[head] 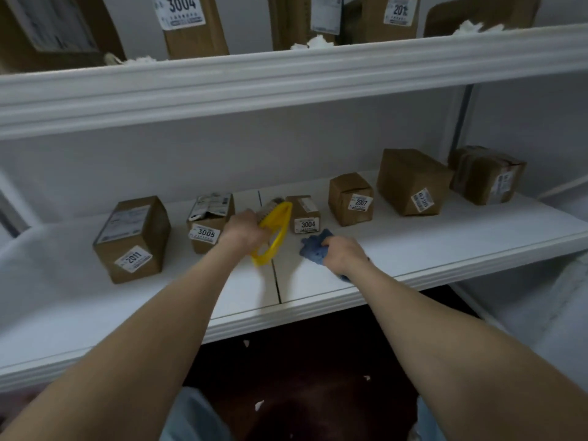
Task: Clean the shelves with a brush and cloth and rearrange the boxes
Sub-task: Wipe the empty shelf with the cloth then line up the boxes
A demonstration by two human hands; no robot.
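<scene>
Centrally, a yellow brush (276, 230) sits in the left hand (243, 232), fingers curled round its upper end. Bristle end points up and back; looped handle hangs down toward the seam between the two boards of the lower shelf (429, 249). Cannot tell whether the handle's tip touches the board.

Blue cloth (313, 248) lies bunched on the shelf just right of the brush, the right hand (342, 253) gripping it from above, fingers closed into the fabric. A corner of cloth shows beneath the wrist at the shelf's front edge. Hands near each other, not touching.

Box 3004 (304, 214) stands directly behind the gap between brush and cloth. Box 3005 (208, 222), with a torn label on top, is just left of the left hand. Box 2011 (132, 240) is further left, turned at an angle. To the right, in a row stepping back: box 2007 (350, 198), a larger brown box (412, 183), then a taped box (486, 175) nearest the wall.

Upper shelf (286, 74) carries more cardboard boxes and tufts of white fluff (315, 43) along its front edge.

Dark floor (302, 361) below, dotted with small white scraps.
</scene>
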